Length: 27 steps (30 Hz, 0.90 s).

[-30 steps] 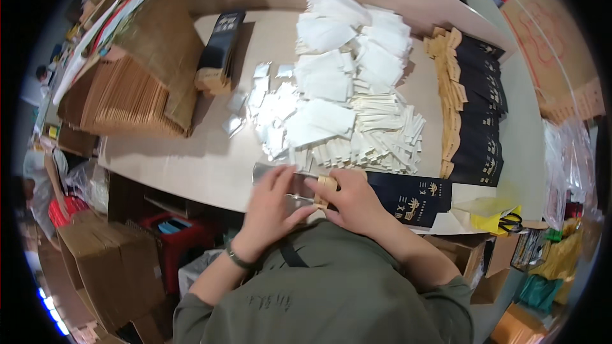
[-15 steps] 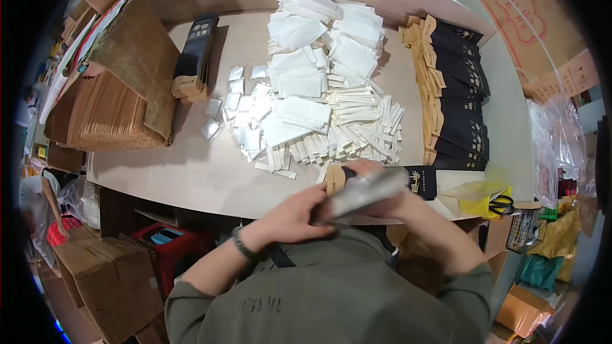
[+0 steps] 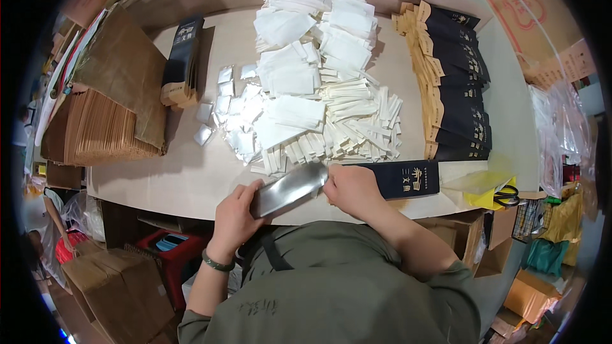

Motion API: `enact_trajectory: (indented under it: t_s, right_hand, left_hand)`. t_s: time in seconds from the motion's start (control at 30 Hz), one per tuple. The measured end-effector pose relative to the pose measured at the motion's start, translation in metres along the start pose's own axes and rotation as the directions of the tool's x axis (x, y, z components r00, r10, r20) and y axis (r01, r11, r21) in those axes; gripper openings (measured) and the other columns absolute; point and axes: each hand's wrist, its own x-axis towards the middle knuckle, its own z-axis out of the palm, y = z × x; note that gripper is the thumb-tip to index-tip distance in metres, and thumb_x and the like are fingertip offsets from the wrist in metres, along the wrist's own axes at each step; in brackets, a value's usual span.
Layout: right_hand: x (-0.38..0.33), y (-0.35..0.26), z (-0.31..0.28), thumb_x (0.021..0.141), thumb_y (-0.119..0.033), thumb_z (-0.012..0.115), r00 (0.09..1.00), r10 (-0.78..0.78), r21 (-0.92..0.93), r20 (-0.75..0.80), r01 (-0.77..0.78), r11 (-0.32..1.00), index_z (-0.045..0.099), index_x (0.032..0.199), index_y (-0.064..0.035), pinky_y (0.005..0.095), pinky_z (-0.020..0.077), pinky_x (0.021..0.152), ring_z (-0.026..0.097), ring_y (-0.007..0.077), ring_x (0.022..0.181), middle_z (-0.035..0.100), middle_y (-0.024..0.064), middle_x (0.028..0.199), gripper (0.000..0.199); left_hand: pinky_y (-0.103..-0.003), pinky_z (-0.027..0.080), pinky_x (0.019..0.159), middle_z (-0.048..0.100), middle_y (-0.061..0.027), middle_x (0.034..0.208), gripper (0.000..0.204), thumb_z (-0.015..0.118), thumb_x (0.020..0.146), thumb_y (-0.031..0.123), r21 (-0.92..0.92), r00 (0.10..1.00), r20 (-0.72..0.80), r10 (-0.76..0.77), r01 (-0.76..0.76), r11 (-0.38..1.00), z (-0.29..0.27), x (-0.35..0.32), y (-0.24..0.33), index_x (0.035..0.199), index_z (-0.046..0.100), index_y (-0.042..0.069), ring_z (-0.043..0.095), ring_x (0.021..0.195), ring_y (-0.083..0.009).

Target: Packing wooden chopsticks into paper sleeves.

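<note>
Both hands are at the near edge of the table, holding a long, flat, shiny silver packet (image 3: 290,189) slantwise between them. My left hand (image 3: 236,216) grips its lower left end, thumb along the edge. Fingers curled, my right hand (image 3: 354,191) is closed at the upper right end; what is inside that fist is partly hidden. A black paper sleeve (image 3: 408,178) with pale print lies flat on the table, its left part behind my right hand. Beyond the packet is a heap of narrow white paper packets (image 3: 357,114), with small silver sachets (image 3: 236,114) beside it.
Folded white napkins (image 3: 287,25) are piled behind. Black-and-tan sleeves (image 3: 456,83) overlap in a row at the right; more are stacked at the left (image 3: 185,57). A cardboard box (image 3: 118,121) holds brown sheets. Black-handled scissors (image 3: 507,195) lie by yellow material.
The silver packet has moved left and slightly away from the sleeve. My left hand has shifted left; my right hand now grips the packet's other end. The view has shifted slightly.
</note>
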Motion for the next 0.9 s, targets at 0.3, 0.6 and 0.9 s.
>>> enact_trajectory:
  t_s: [0.3,0.6,0.9]
  right_hand:
    - [0.001,-0.031,0.004,0.082,-0.019,0.063,0.99,-0.075,0.168,-0.118,0.095,0.981,0.062,0.078,-0.0088,0.0432,0.0517,0.064,0.065,0.0338,0.071,0.065,0.013,0.074,0.012]
    - [0.014,0.076,-0.047,0.081,-0.019,0.073,0.958,0.155,0.055,-0.243,-0.146,0.988,0.061,0.082,0.0008,0.0373,0.0468,0.068,0.059,0.0289,0.072,0.059,0.0142,0.077,0.023]
    - [0.079,0.027,-0.058,0.084,-0.017,0.069,0.96,-0.181,0.0,-0.214,0.185,0.983,0.069,0.092,-0.0013,0.0403,0.0501,0.075,0.063,0.0342,0.084,0.064,0.0156,0.084,0.017]
  left_hand:
    - [-0.042,0.05,0.09,0.062,-0.0144,0.114,0.066,0.086,0.068,0.032,-0.081,0.917,0.017,0.399,-0.396,0.914,-0.023,0.041,-0.004,0.124,0.061,0.01,0.061,0.104,-0.0352]
    - [-0.042,0.052,0.078,0.064,-0.0135,0.104,0.026,0.073,0.079,0.011,0.042,0.887,-0.376,-0.269,0.307,0.951,-0.045,0.092,-0.126,0.1,0.06,0.004,0.063,0.089,-0.0341]
    - [-0.028,0.049,0.07,0.062,0.0008,0.082,0.006,0.065,0.09,0.003,-0.575,0.885,-0.394,-0.246,-0.029,0.817,-0.034,0.047,-0.092,0.094,0.062,0.002,0.058,0.076,-0.0094]
